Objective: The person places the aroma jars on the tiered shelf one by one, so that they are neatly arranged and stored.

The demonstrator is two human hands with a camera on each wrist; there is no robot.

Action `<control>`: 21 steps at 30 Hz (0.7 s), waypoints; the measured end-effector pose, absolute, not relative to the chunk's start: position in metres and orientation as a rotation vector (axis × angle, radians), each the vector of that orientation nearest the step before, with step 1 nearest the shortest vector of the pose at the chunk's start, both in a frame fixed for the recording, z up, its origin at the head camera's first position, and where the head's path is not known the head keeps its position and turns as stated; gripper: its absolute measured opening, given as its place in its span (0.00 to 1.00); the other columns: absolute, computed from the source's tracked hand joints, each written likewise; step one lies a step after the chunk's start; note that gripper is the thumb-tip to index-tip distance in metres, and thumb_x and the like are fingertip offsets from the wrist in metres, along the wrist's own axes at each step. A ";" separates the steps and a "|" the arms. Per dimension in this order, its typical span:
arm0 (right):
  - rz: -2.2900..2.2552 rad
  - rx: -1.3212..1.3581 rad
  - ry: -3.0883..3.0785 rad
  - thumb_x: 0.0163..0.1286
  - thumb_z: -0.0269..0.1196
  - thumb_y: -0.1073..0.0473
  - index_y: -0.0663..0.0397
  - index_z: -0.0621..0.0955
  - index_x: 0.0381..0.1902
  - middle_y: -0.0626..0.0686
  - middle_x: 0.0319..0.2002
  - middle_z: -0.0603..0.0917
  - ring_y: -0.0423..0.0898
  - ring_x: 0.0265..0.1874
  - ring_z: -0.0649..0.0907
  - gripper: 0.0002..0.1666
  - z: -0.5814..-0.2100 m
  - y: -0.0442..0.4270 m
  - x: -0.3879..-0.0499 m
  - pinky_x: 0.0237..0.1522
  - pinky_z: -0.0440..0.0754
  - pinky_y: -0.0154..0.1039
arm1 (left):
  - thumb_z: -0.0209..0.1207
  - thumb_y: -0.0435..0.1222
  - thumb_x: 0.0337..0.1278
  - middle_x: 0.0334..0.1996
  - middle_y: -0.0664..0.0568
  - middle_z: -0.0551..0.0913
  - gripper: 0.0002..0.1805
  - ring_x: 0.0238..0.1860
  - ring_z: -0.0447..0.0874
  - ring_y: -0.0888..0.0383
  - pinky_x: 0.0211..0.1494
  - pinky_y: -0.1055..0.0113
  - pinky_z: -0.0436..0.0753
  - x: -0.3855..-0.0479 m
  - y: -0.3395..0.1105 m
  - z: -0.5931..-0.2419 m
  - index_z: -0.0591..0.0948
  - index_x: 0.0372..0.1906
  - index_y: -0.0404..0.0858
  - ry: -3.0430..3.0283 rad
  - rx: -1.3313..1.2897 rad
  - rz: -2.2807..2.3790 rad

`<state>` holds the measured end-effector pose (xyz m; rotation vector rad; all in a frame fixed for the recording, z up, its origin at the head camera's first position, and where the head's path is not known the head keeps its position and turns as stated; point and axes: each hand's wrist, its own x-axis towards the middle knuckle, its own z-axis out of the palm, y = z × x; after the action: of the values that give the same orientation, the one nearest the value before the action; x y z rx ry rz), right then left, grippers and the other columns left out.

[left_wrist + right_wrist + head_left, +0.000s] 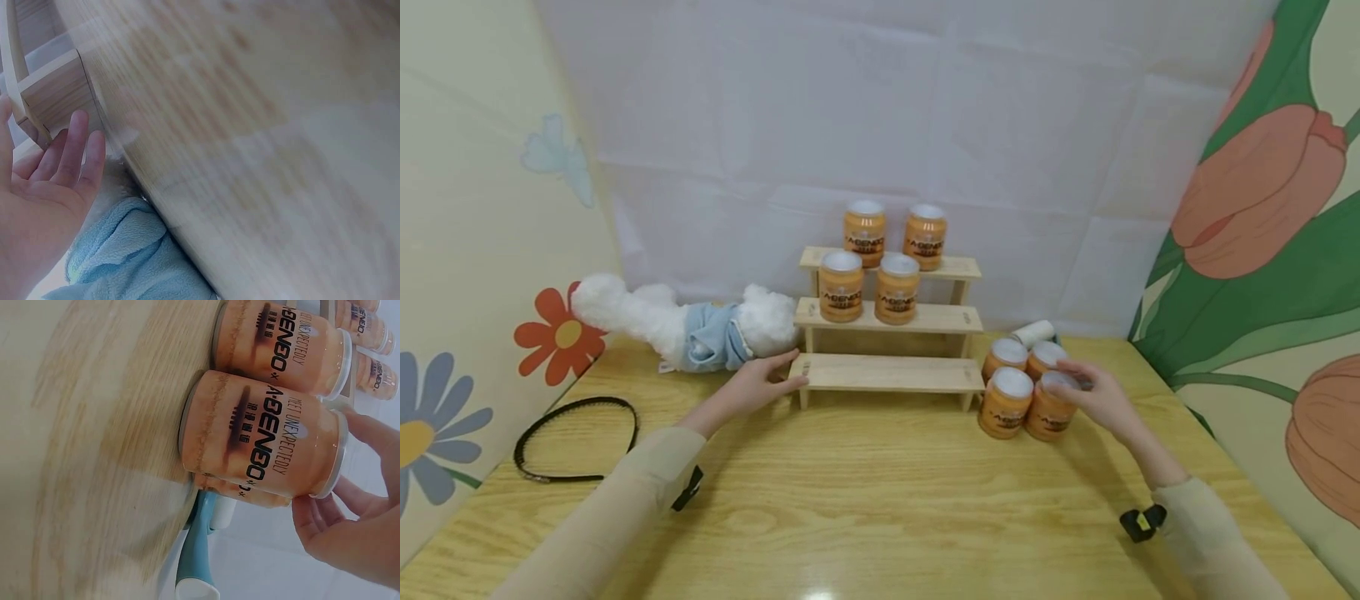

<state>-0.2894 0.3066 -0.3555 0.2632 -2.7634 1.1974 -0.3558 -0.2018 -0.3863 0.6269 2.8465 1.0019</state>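
Note:
A three-step wooden rack stands at the middle; two orange cans are on its top step and two on the middle one. The bottom step bears nothing. My left hand touches the left end of the bottom step; in the left wrist view, the fingers are at the board's end. Right of the rack, several orange cans stand grouped on the table. My right hand holds the rim of the front right can; the right wrist view shows fingers and thumb round the top of this can.
A white plush toy in blue cloth lies left of the rack. A black hoop is on the table at the left. Behind the grouped cans lies a white and teal roller. Painted walls stand at both sides.

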 end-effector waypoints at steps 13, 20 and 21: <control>1.200 0.219 -2.941 0.64 0.63 0.47 0.69 0.58 0.69 0.72 0.62 0.67 0.66 0.59 0.71 0.46 -0.359 0.314 -0.288 0.51 0.76 0.52 | 0.54 0.54 0.62 0.65 0.31 0.65 0.42 0.45 0.82 0.48 0.35 0.64 0.78 -0.354 -0.203 -0.386 0.57 0.71 0.32 2.842 0.622 1.007; 1.178 0.247 -2.933 0.63 0.65 0.49 0.71 0.63 0.65 0.70 0.56 0.73 0.61 0.52 0.76 0.42 -0.362 0.318 -0.283 0.46 0.78 0.47 | 0.54 0.54 0.62 0.65 0.31 0.65 0.42 0.41 0.82 0.52 0.33 0.66 0.76 -0.354 -0.201 -0.386 0.57 0.71 0.32 2.848 0.626 1.006; 1.188 0.248 -2.929 0.63 0.65 0.49 0.70 0.64 0.64 0.69 0.55 0.73 0.60 0.52 0.76 0.42 -0.362 0.319 -0.282 0.45 0.78 0.46 | 0.54 0.54 0.62 0.65 0.31 0.66 0.42 0.41 0.82 0.52 0.33 0.66 0.75 -0.354 -0.201 -0.386 0.58 0.71 0.32 2.848 0.619 1.010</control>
<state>-0.2821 0.3185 -0.3623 0.2483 -2.9288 1.1884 -0.3539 -0.2008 -0.3864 0.6195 2.8481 1.0097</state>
